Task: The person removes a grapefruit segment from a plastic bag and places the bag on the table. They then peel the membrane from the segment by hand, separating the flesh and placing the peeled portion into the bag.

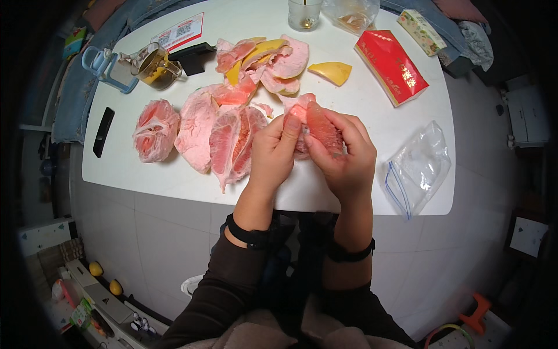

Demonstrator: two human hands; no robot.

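Observation:
Between both hands, above the table's front part, is a pomelo segment (pixel 323 130) with bared pink pulp. My right hand (pixel 351 150) grips it from the right, thumb and fingers on the flesh. With thumb and fingers my left hand (pixel 277 146) pinches the pale membrane (pixel 296 109) at the segment's left side. Part of the fruit under the fingers is hidden. Just left of my left hand lies a large opened pomelo piece (pixel 237 141), its pulp still in membrane. Beside it are a thick pink rind (pixel 196 131) and another peeled pomelo chunk (pixel 156 131).
Peel pieces (pixel 266 61) are heaped beyond my hands, with a loose yellow peel (pixel 330 73) nearby. A clear zip bag (pixel 418 170) overhangs the front edge at right. A red box (pixel 391 67), a glass (pixel 305 15), a glass teapot (pixel 159 70) and a phone (pixel 103 132) stand or lie around.

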